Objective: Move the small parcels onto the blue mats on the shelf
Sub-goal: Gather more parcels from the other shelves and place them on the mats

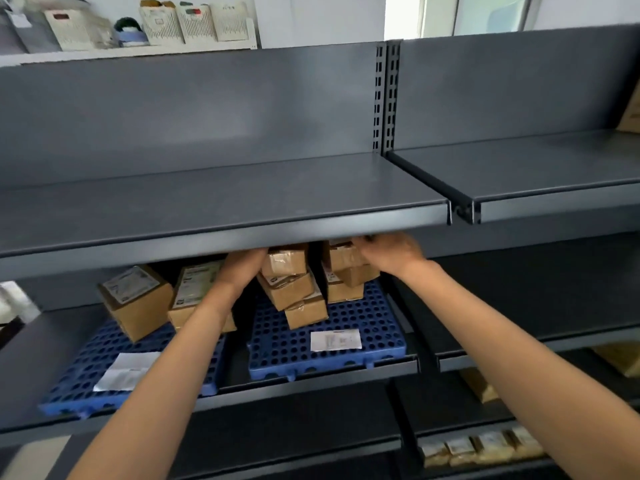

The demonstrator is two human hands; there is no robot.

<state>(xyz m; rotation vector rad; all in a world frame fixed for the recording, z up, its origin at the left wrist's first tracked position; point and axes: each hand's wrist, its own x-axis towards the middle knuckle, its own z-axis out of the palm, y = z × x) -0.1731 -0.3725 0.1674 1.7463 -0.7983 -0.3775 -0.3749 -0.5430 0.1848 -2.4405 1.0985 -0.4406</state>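
Two blue mats (363, 344) on dark shelf (311, 375); left hand (242, 268), right hand (388, 252) clasping stacked parcels (294, 289).

Dark grey metal shelving (221, 199), two bays joined at a slotted upright (385, 98); a bare upper shelf board is seen in each bay, with lower tiers beneath in shadow. White wall (311, 15) behind. A white ledge (131, 51) at upper left is lined with pale slatted baskets (194, 24). A bright window (485, 12) is seen at upper right; daylight is reflected softly on the back panels.
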